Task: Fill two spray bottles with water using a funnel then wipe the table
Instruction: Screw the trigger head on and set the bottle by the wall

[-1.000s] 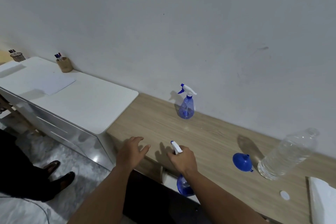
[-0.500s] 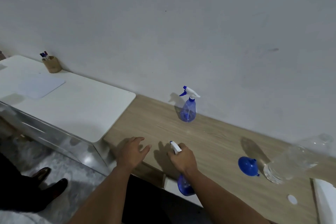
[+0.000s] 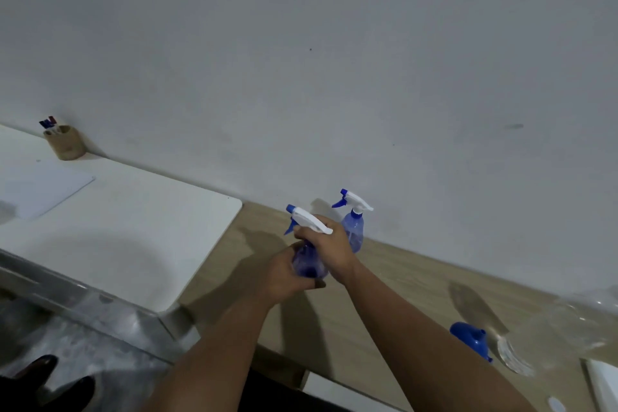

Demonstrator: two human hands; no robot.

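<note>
Running along the pale wall, the light wooden tabletop (image 3: 401, 281) carries most of what we see, with a white desk (image 3: 127, 221) butting against its left end. At the far right we make out a clear plastic water bottle (image 3: 561, 331), blurred, lying tilted on the wood. Above the table's left part we hold a blue translucent spray bottle with a white trigger head (image 3: 309, 244) in both hands, lifted off the surface. Our right hand (image 3: 329, 251) is clenched round the neck just under the trigger head, the nozzle jutting out to the left past the knuckles. Our left hand (image 3: 284, 273) cups the round body from below and the left, fingers curled about it. A second blue spray bottle (image 3: 353, 227) stands upright by the wall, just behind our right hand. A blue plastic funnel (image 3: 470, 341) lies on its side beside the water bottle. A small white bottle cap (image 3: 556, 404) sits near the front edge.
</note>
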